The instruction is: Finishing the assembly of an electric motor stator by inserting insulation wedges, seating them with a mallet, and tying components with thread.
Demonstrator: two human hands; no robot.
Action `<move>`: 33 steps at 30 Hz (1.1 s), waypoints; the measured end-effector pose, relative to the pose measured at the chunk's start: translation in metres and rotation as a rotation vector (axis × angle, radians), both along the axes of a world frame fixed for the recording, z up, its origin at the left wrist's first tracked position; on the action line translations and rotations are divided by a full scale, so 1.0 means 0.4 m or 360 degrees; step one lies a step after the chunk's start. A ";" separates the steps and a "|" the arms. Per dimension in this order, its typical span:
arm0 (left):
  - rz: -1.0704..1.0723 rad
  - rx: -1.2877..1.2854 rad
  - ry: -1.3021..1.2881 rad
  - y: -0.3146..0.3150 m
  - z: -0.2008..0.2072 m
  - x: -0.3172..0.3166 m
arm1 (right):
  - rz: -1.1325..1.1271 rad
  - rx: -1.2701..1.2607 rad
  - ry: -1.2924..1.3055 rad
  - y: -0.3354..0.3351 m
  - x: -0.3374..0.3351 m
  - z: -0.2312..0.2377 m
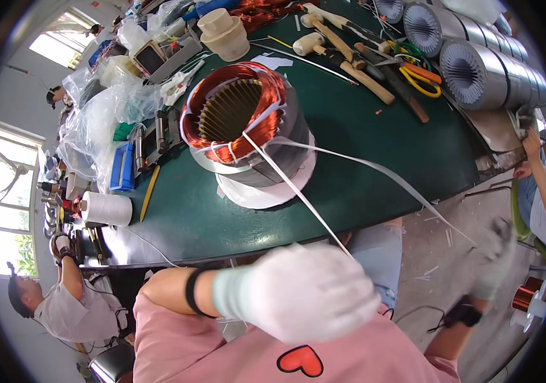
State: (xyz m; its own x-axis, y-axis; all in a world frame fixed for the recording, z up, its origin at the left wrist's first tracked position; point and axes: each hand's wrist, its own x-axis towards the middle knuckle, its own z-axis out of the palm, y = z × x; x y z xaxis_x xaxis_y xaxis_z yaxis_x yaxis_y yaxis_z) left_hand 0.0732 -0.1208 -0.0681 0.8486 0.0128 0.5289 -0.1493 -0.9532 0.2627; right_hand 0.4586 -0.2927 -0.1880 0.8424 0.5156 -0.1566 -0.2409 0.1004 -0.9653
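A motor stator with copper windings stands upright on a round white base on the green table. White lacing tape runs from the winding's front edge down to my left hand. That hand wears a white glove, and its fingers are closed on the tape. Another length of white tape curves from the stator's side off to the right. It reaches my gloved right hand, stretched out beyond the table edge and blurred; its fingers appear closed on the tape.
Mallets, scissors and more stator cores lie at the back right. A white thread spool, yellow stick, blue box and plastic bags fill the left. People sit at both sides.
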 end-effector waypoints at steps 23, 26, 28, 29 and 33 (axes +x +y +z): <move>0.1219 -0.0015 -0.0173 0.259 -0.012 -0.140 | 0.1139 0.0834 -0.1633 0.557 -0.563 0.236; 0.1286 -0.0208 -0.0206 0.253 -0.024 -0.148 | 0.1985 0.1064 -0.0986 0.502 -0.563 0.277; 0.1079 0.0204 -0.0360 0.259 -0.036 -0.151 | 0.2186 0.1285 0.0186 0.499 -0.646 0.269; 0.1156 0.0169 -0.0410 0.252 -0.032 -0.149 | 0.2233 0.1188 0.0832 0.489 -0.658 0.277; 0.1019 0.0259 -0.0251 0.236 -0.007 -0.162 | 0.1948 0.0898 0.0016 0.445 -0.667 0.098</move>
